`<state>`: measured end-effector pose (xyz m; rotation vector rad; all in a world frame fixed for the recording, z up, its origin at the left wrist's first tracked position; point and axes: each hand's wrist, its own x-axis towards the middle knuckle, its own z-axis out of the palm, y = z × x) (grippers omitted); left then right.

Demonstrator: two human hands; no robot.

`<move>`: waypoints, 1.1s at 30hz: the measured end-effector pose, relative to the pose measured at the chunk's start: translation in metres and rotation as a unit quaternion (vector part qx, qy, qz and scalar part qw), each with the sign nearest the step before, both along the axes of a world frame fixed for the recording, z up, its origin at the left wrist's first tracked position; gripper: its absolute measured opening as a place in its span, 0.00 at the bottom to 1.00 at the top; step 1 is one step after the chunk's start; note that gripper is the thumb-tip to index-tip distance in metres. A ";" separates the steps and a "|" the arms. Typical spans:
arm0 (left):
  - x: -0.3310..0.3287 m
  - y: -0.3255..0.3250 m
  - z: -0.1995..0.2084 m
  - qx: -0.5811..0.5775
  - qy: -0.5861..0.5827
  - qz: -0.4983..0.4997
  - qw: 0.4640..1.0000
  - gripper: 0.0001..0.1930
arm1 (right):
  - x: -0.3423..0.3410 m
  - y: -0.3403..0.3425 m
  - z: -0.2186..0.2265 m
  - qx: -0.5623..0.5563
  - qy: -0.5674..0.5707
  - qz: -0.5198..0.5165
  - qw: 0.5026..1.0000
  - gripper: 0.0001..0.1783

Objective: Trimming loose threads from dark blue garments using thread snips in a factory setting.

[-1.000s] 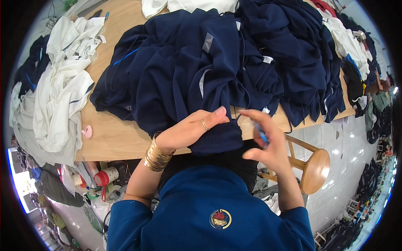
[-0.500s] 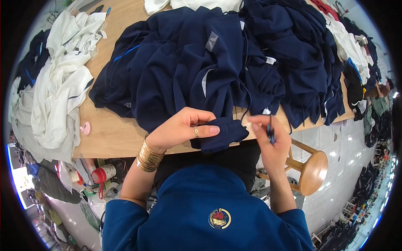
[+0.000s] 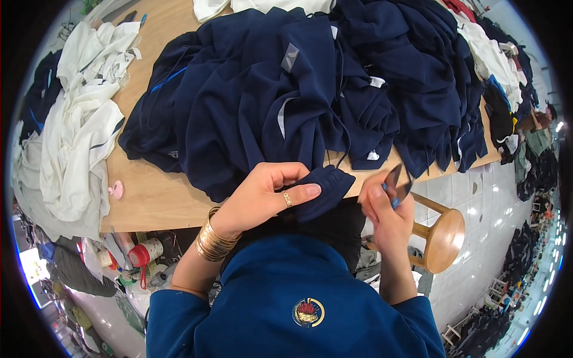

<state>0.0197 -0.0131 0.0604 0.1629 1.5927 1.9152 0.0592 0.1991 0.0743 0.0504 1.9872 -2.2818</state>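
Navy gathered fabric (image 3: 328, 190) sits over the tabletop's (image 3: 146, 206) near edge, pinched by the left hand's (image 3: 253, 201) grip, seemingly to keep it clear of the navy heap (image 3: 245, 95) beyond. The right hand (image 3: 391, 224) grips a blue-handled tool (image 3: 394, 203). Since half a second ago, the fabric's end has tipped upward.

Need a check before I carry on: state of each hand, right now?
Left hand: closed, holding a gathered navy-blue fabric end under its thumb.
Right hand: closed, holding a small blue-handled tool with dark blades.
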 end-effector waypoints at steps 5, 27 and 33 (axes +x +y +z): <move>-0.002 0.003 0.004 -0.006 -0.004 -0.004 1.000 0.10 | -0.006 0.010 0.012 0.367 0.213 0.032 0.905 0.17; -0.005 0.003 -0.003 -0.018 0.043 -0.039 0.998 0.13 | -0.008 0.017 0.017 0.486 0.317 0.069 0.812 0.15; -0.006 0.004 0.001 -0.011 0.031 -0.048 0.998 0.13 | -0.013 0.018 0.014 0.471 0.319 0.074 0.819 0.15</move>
